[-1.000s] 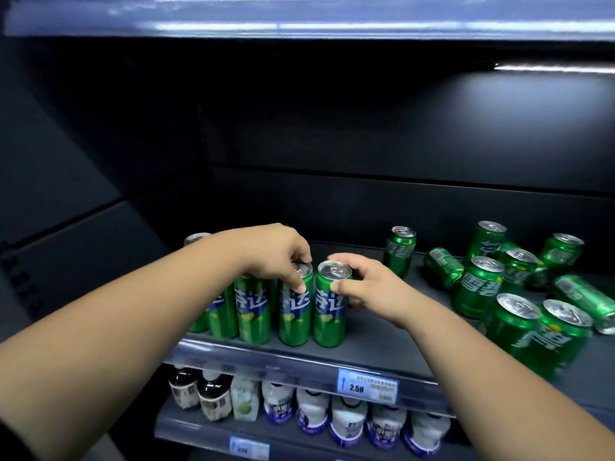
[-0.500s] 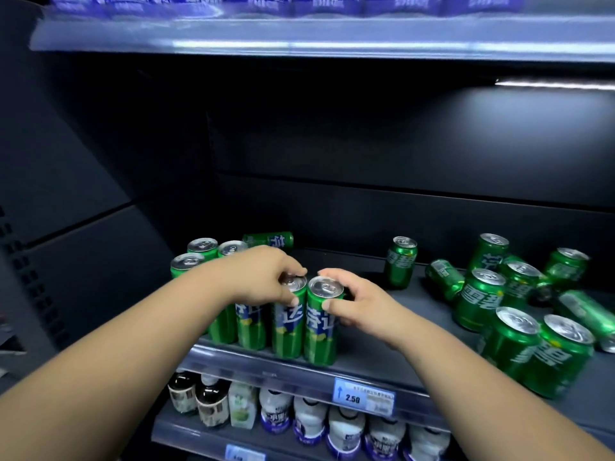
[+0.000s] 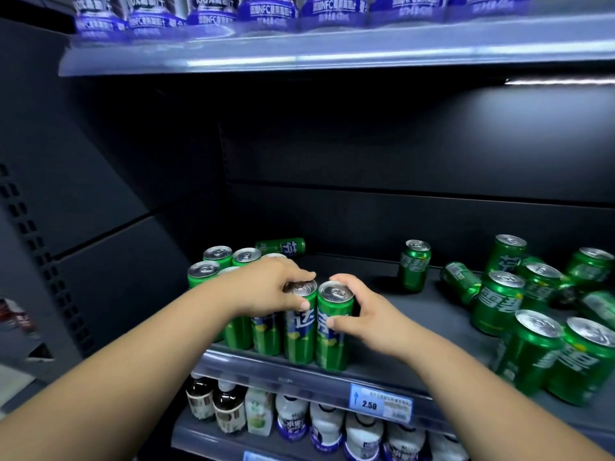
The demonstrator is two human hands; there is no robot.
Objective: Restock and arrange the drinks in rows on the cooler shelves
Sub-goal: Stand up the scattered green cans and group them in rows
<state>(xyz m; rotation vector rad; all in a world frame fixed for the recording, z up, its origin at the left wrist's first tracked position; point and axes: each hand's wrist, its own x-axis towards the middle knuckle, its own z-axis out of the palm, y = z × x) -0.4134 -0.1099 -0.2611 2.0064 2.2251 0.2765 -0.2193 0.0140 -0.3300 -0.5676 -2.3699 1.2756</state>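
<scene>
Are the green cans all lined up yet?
Not yet. Slim cans stand in rows at the left of the shelf. The left hand grips a front can, the right hand the end can beside it. Stubby cans at right sit jumbled, some tipped over; one fallen can lies behind the rows.

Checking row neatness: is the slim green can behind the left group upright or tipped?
Tipped: the slim green can lies on its side on the dark shelf, label text sideways.

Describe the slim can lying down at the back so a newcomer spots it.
Find the middle shelf, above the 2.50 price tag. Behind the upright slim green cans at its left lies the tipped can, the only slim one on its side.
</scene>
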